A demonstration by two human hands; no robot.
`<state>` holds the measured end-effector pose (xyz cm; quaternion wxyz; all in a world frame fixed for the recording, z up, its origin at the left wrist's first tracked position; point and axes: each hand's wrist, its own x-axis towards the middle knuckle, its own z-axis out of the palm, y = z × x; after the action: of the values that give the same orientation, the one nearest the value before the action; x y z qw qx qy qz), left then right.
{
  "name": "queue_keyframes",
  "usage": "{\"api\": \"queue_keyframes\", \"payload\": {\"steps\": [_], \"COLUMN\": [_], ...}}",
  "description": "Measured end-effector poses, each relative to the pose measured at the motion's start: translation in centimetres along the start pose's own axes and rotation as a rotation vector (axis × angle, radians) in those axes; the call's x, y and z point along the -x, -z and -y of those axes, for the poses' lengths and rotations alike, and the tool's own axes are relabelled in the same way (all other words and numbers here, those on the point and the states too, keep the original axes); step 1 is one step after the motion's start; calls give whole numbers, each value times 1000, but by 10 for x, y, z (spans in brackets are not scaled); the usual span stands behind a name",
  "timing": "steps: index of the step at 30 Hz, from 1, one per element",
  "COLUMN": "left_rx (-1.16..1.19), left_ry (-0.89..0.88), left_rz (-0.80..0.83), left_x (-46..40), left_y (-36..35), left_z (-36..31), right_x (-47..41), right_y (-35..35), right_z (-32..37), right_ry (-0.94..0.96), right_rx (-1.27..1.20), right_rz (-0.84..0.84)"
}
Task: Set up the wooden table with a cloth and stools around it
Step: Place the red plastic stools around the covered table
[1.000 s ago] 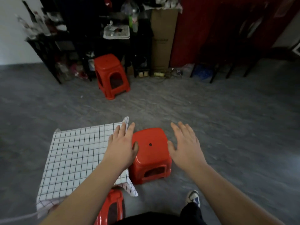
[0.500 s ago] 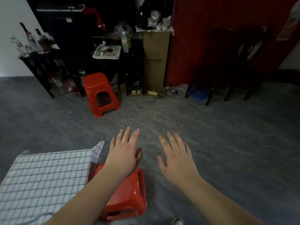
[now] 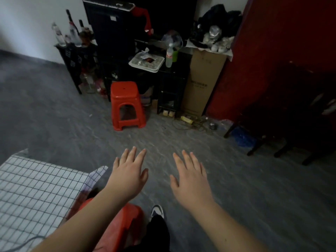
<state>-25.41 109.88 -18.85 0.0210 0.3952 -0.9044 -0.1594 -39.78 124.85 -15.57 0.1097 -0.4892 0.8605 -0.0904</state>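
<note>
Left hand (image 3: pixel 128 176) and right hand (image 3: pixel 190 180) — both spread flat, palms down, holding nothing, out over bare grey floor (image 3: pixel 236 188). A second ago I had them on either side of the near red stool (image 3: pixel 116 228); it now sits low beneath my left forearm, beside the cloth's right edge. Checked cloth (image 3: pixel 36 193) covers the table, bottom left. Far red stool (image 3: pixel 127 104) — upright by the dark shelving (image 3: pixel 112 44), larger in view than before.

Open grey floor (image 3: pixel 209 142) lies ahead of both empty hands. A red stool (image 3: pixel 126 104) stands far ahead against cluttered shelving (image 3: pixel 163 79); the cloth-covered surface (image 3: pixel 36 193) blocks the left.
</note>
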Motion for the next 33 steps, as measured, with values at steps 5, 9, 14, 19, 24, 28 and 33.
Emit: {"api": "queue_keyframes", "payload": {"steps": [5,9,14,19,24,28,33], "left_rx": [38,14,14,15,30,58,73], "left_ry": [62,100,139,215,305,377,433], "left_rz": [-32,-48,-55,-51,-54,-27,-51], "left_x": [-111,-197,-280,-359,-455,-521,-594], "left_y": [8,31,61,67,60,68,89], "left_z": [10,26,42,70,105,125,158], "right_x": [-130,-223,-320,-424,-545,-643,-750], "right_y": [9,25,46,46,29,27,26], "right_z": [-9,-4,-5,-6,-8,-5,15], "right_ry": [76,146,163,213,304,375,454], "right_rx": [33,48,26,9,-2,42,60], "right_rz": [48,68,61,95,121,186,249]}}
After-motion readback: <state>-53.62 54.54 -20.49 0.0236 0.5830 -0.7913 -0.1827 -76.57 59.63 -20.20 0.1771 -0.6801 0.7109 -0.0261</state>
